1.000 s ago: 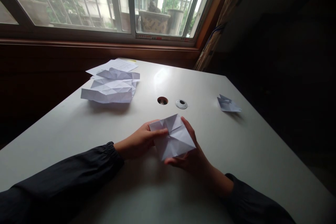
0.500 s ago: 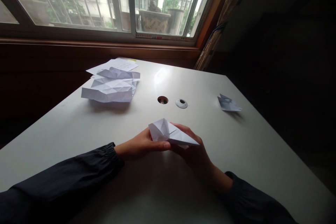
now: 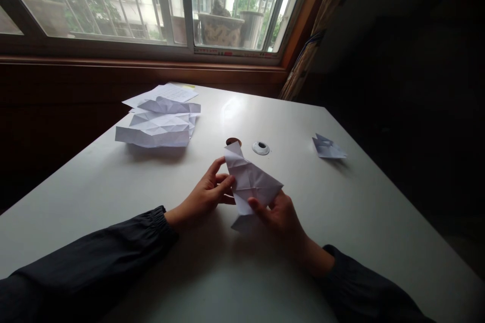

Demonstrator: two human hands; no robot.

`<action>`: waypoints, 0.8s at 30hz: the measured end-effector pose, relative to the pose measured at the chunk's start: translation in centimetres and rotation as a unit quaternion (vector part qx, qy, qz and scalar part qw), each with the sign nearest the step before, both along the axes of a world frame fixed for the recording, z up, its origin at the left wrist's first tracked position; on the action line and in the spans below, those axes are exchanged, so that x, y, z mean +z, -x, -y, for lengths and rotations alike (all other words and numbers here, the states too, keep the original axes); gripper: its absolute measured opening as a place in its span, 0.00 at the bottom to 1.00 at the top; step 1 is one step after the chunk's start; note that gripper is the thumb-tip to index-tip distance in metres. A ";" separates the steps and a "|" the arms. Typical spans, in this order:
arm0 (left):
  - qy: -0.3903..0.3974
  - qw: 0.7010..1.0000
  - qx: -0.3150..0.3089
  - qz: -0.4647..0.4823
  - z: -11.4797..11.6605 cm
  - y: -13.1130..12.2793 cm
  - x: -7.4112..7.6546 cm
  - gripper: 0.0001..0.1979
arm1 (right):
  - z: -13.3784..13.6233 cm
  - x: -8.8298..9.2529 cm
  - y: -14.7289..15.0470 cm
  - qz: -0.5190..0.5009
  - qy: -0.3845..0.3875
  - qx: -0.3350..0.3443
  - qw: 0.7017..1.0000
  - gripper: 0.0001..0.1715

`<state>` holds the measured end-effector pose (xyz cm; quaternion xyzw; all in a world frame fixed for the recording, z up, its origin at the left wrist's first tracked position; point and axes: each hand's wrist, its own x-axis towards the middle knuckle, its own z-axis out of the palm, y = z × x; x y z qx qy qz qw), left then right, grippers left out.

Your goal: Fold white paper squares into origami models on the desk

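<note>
A folded sheet of white paper [image 3: 250, 181] stands tilted between my hands, creased, with one point reaching up towards the table's holes and another hanging down near my wrists. My left hand [image 3: 207, 193] pinches its left side, fingers spread along the edge. My right hand [image 3: 276, 216] holds its lower right side, with the thumb lying on top of the paper. Both sleeves are dark and gathered at the cuffs. The paper hides part of the white table [image 3: 113, 186] below it.
A pile of creased white paper sheets [image 3: 159, 128] lies at the back left, on top of flat printed pages [image 3: 172, 92]. A small folded paper [image 3: 328, 147] sits to the right. A round grommet [image 3: 260, 148] and a brown-rimmed hole [image 3: 233, 141] are set in the tabletop.
The paper has opened out from a flat pointed shape into a longer creased form, now reaching higher up the view. My hands have shifted apart along its sides.
</note>
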<state>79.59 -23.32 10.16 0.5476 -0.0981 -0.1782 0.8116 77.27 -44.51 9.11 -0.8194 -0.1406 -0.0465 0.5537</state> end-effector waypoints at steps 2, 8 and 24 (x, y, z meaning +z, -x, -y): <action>-0.027 1.000 0.016 -0.002 -0.1 -0.1 0.1 0.39 | 0.0 -0.1 0.0 -0.027 -0.041 0.037 0.998 0.30; -0.140 0.981 0.114 0.069 -0.3 -0.5 0.0 0.33 | -0.4 0.5 -0.1 0.000 -0.040 0.191 0.981 0.38; -0.303 0.911 -0.011 0.280 -0.3 -0.3 -0.1 0.30 | -1.3 2.4 -0.2 -0.279 -0.288 0.013 0.916 0.33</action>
